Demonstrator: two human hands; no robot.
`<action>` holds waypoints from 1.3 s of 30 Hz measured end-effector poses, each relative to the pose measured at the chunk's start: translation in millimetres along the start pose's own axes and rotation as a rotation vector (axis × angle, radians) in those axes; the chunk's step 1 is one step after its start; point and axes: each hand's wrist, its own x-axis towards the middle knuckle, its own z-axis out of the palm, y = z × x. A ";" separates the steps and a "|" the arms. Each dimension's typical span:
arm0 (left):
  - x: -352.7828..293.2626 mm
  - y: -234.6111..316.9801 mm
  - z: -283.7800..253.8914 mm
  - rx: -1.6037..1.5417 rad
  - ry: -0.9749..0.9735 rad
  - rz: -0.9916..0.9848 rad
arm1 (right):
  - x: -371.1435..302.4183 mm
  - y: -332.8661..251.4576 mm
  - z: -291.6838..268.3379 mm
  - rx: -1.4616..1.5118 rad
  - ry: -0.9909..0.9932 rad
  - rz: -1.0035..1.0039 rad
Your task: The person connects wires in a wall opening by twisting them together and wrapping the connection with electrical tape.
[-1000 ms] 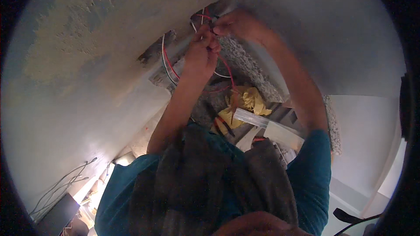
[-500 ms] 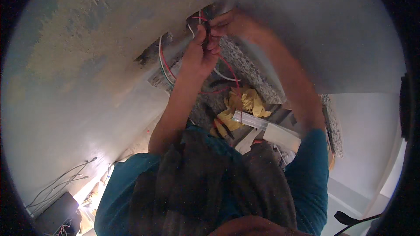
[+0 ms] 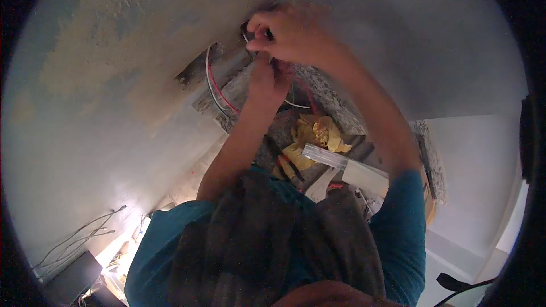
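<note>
Both my hands work close together at an opening in the wall [image 3: 245,32]. My left hand [image 3: 267,78] pinches electrical wires; its fingertips are partly hidden beneath the right hand. Just above it, my right hand [image 3: 287,37] curls its fingers around a small dark piece [image 3: 268,34], whose kind I cannot make out. A red wire [image 3: 305,90] and a white wire [image 3: 297,104] hang below the hands. Left of them, a loop of white, red and green wires [image 3: 212,86] comes out of a second wall opening [image 3: 196,67].
Below the hands, a speckled stone surface [image 3: 330,88] holds crumpled yellow paper [image 3: 324,135], pliers with red-and-black handles [image 3: 289,165] and a clear plastic strip [image 3: 324,155]. Loose cables [image 3: 79,239] and a dark box [image 3: 74,278] sit at lower left, near a bright light.
My right hand has moved left, over the wires and the left fingertips. My left hand has shifted slightly down and right, and the hanging red wire has moved with it.
</note>
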 end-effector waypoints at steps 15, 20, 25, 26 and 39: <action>-12.2 43.6 1.1 0.359 0.035 -0.002 | -8.6 31.3 -16.4 0.237 -0.104 0.400; -6.2 35.0 8.3 0.545 0.067 0.111 | -22.8 55.8 5.4 0.076 -0.078 0.156; 3.4 38.4 2.6 0.611 -0.022 0.156 | -23.0 35.5 5.9 0.054 -0.093 0.247; 2.3 36.5 6.3 0.607 0.009 0.149 | -26.9 40.0 9.4 0.076 -0.073 0.243; 15.6 38.5 14.1 1.380 0.245 0.561 | -47.5 43.5 48.1 -0.171 0.245 0.189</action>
